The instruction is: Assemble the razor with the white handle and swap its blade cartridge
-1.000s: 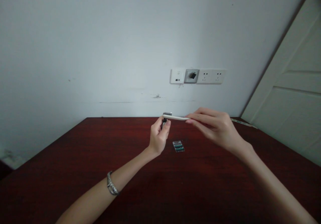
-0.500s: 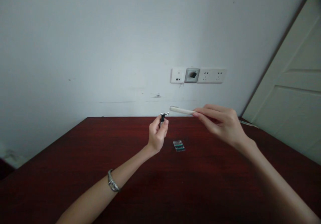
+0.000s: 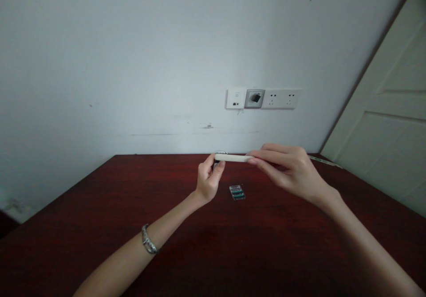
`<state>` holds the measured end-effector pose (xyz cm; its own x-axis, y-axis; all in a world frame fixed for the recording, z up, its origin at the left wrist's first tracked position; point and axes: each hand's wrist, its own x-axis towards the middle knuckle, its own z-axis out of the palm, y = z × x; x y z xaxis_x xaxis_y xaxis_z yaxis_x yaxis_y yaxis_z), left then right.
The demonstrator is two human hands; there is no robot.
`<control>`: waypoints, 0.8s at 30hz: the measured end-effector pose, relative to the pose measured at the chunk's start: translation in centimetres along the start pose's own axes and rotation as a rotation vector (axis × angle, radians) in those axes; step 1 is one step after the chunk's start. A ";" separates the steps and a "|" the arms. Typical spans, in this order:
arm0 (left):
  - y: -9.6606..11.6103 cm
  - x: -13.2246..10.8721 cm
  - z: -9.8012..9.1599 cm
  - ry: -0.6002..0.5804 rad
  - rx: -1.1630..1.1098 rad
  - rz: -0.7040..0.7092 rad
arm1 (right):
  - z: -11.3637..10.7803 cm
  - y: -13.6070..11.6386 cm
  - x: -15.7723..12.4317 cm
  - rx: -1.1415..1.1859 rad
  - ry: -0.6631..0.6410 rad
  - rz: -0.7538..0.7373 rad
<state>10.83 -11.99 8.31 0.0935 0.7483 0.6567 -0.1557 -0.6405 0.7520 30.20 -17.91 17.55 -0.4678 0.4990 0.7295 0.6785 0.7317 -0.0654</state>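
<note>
Right hand (image 3: 289, 168) lower, white stick (image 3: 233, 158) level

A pale, blue-grey wall (image 3: 149, 57) fills the upper part of the view, brighter towards the middle and dimmer at the outer edges. A dark smudge (image 3: 208, 126) and a thin horizontal scratch line (image 3: 153, 134) mark it low down. To the right of centre, a white switch-and-data plate (image 3: 235, 99), a grey-framed socket (image 3: 250, 93) with a black plug (image 3: 256, 98) and a white double socket (image 3: 280, 99) sit in a row. Below spreads a glossy, reddish-brown wooden tabletop (image 3: 266, 244), its rear edge near the wall. A whitish panelled door (image 3: 396, 133) slants along the right.
</note>
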 end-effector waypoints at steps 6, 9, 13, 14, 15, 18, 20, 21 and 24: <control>-0.3 0.2 -0.3 0.005 0.005 0.014 | -0.9 0.7 0.0 -0.004 0.052 0.069; -0.7 0.2 -0.4 0.013 0.037 0.023 | -0.4 -0.3 0.1 0.050 0.026 0.028; -0.8 0.0 -0.3 -0.002 0.066 0.036 | 0.2 -0.2 0.3 0.078 -0.015 0.038; -0.7 0.0 -0.4 -0.002 0.070 0.037 | 0.1 0.2 0.2 0.073 -0.009 0.056; -0.6 0.0 -0.4 -0.001 0.072 0.044 | 0.0 0.8 0.2 0.062 0.002 0.078; -0.4 0.1 -0.6 0.010 0.067 0.068 | -0.8 2.5 0.0 0.026 0.044 0.173; -0.3 0.3 -0.7 0.022 0.057 0.069 | -1.3 3.1 -0.2 0.045 0.051 0.254; -0.3 0.3 -0.8 0.030 0.053 0.065 | -1.5 3.2 -0.2 0.072 0.038 0.290; -0.5 0.4 -1.0 0.034 0.045 0.070 | -1.9 2.6 -0.1 0.189 -0.065 0.295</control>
<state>9.94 -11.16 8.13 0.0503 0.7065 0.7059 -0.1165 -0.6978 0.7067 33.04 -16.96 18.56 -0.3066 0.7257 0.6159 0.6757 0.6217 -0.3961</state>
